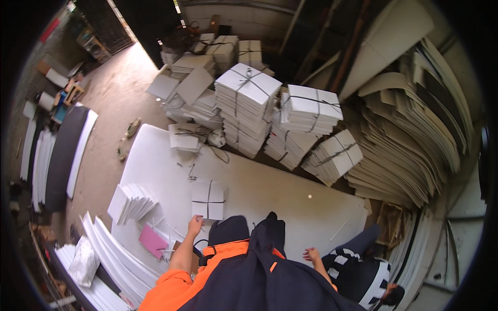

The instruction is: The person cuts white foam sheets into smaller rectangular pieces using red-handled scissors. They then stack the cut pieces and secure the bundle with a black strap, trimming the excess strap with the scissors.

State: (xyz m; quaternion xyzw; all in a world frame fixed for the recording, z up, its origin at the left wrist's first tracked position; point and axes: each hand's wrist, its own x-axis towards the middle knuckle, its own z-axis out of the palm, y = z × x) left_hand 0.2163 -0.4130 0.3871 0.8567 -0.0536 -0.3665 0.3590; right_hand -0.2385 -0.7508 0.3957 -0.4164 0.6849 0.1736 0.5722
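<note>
Reaching for the tied bundle

We are closing our left hand (195, 226) fingers on the near edge of the tied white bundle (208, 200); our right hand (311, 254) is hanging loosely open. Gripping under the string seems steadier.

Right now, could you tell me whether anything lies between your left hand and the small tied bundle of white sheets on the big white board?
Nothing visible does. The left hand is at the near edge of the string-tied bundle of white square sheets, apparently touching it, on the large white board.
</note>
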